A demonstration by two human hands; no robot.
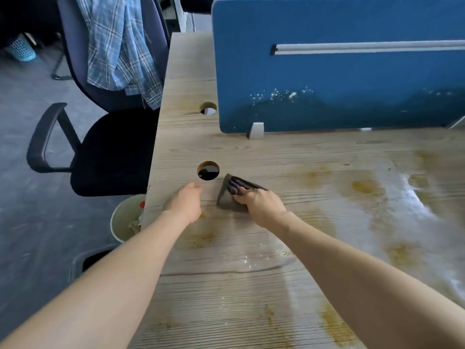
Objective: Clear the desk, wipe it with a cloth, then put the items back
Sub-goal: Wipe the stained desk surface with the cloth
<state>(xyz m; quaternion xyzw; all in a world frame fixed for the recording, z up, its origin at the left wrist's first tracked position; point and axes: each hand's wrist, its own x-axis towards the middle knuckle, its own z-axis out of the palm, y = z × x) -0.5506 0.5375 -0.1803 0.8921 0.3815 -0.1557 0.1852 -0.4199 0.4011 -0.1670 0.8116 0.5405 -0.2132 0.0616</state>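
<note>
Single head-worn wide-angle view, looking forward and down, close over the desk (251, 285), partition (327, 96) beyond.

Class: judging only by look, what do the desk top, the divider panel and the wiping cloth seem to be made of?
Desk top: probably wood-grain laminate, matt, with printed-looking lines. Divider panel: likely blue fabric covering, soft non-glossy surface. Wiping cloth: grey woven or microfibre textile, folding limply.

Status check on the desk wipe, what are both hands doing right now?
Right hand presses grey cloth on desk, beside cable hole. Left hand loosely curled on desk, holding nothing. Yellow stains remain; nothing in the way.
</note>
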